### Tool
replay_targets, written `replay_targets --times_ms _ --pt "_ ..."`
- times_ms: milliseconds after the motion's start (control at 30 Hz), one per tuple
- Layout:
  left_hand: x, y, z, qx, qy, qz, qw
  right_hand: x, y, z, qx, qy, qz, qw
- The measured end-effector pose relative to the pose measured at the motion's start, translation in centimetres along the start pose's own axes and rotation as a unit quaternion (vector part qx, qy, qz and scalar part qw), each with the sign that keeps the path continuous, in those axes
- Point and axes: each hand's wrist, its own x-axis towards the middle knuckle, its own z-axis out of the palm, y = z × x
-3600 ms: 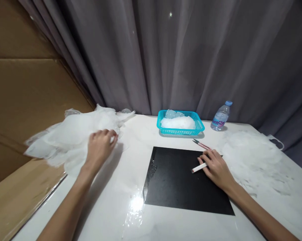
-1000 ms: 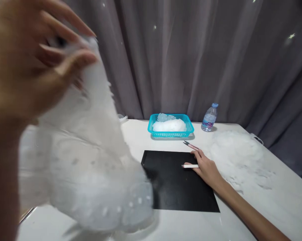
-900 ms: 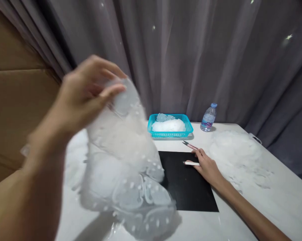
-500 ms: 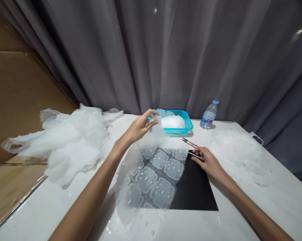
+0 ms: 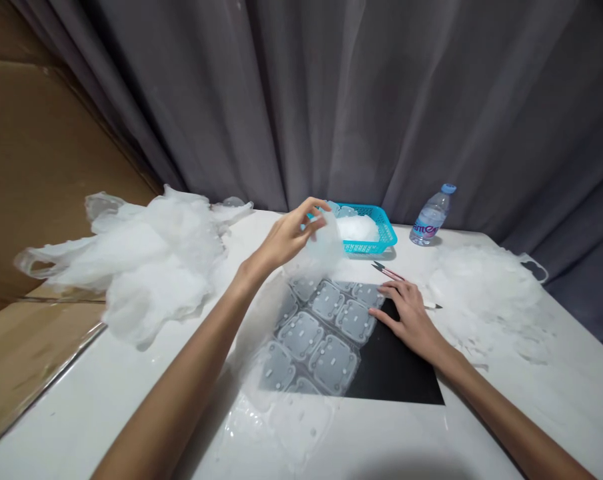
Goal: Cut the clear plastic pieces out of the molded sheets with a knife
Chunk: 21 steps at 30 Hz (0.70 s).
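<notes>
My left hand [image 5: 289, 235] pinches the far end of a clear plastic sheet [image 5: 314, 333] moulded into rows of rounded square cells. The sheet hangs from my fingers and drapes over the left part of a black mat [image 5: 396, 360] and the white table. My right hand [image 5: 406, 317] lies flat with fingers stretched out, its fingertips on the sheet's right edge. A white pen-like knife [image 5: 431, 306] lies just behind that hand, mostly hidden by it. Small pink snips [image 5: 387, 271] rest beyond the mat.
A heap of clear plastic sheets [image 5: 141, 257] fills the table's left side beside brown cardboard [image 5: 31, 167]. A turquoise basket [image 5: 376, 230] holding white pieces and a water bottle [image 5: 431, 217] stand at the back. Thin plastic scraps [image 5: 481, 297] cover the right side. A grey curtain hangs behind.
My left hand lifted a sheet from the left heap, swung it up past the camera and laid it over the mat. My right hand let the knife go and moved onto the sheet's edge.
</notes>
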Motion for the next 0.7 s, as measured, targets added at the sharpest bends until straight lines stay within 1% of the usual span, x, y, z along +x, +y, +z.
replay_targets --times_ms 100,167,233,300,433,500,600,633,700 --pt "-0.7 -1.6 -1.3 0.153 -0.018 -0.014 0.988 0.2 0.1 0.1 0.044 0.002 0.004 0.999" --pt "-1.3 -2.8 -1.9 0.207 -0.041 -0.038 0.977 0.4 -0.1 0.0 0.069 -0.002 0.004 0.998" --pt "-1.8 -4.1 -2.0 0.217 -0.06 -0.061 0.972 0.5 -0.4 -0.2 0.082 -0.006 0.008 0.997" --pt "-2.1 -5.3 -1.7 0.215 -0.076 -0.078 0.971 0.5 -0.7 -0.5 0.086 -0.01 0.016 0.996" --pt "-2.2 -6.9 -0.8 0.211 -0.099 -0.092 0.968 0.9 -0.6 -1.2 0.101 -0.028 0.031 0.994" --pt "-2.2 -7.3 -0.8 0.213 -0.112 -0.091 0.966 1.4 0.0 -1.5 0.096 -0.019 0.048 0.994" --pt "-2.2 -7.6 -1.2 0.224 -0.13 -0.089 0.962 2.5 1.6 -1.7 0.04 0.018 0.077 0.996" --pt "-2.2 -7.6 -1.3 0.23 -0.132 -0.088 0.96 3.0 2.3 -1.6 0.018 0.026 0.083 0.996" --pt "-2.1 -7.1 -1.6 0.241 -0.127 -0.081 0.959 3.8 3.3 -1.4 -0.012 0.023 0.088 0.996"
